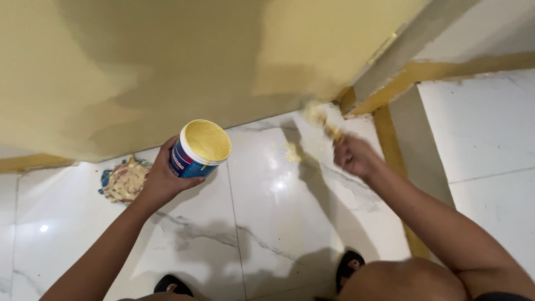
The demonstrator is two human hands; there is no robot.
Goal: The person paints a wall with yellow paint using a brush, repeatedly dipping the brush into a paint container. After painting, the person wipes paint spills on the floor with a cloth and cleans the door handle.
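- Left hand (161,178) closed round a paint tub (198,149), held above the floor, yellow paint inside.
- Right hand (354,156) gripping a brush (326,124), blurred, its bristles at the wall's foot.
- Wall (167,61) yellow, patchy in tone.
- Floor (278,223) glossy white marble tile, paint smears; paint-soaked rag (125,181) near the wall.
- Yellow door frame (398,161) at right.

We see the paintbrush (326,124) only as a motion-blurred smear, its bristles and handle running together, and the right hand (355,156) closed around it hides most of the handle. The left hand (161,179) covers the near side of the paint tub (199,149). The picture's bottom edge cuts off both black sandals (349,265) and the knee; our arms leave the frame. The paint-smeared lid (125,181) is partly hidden behind the left wrist.
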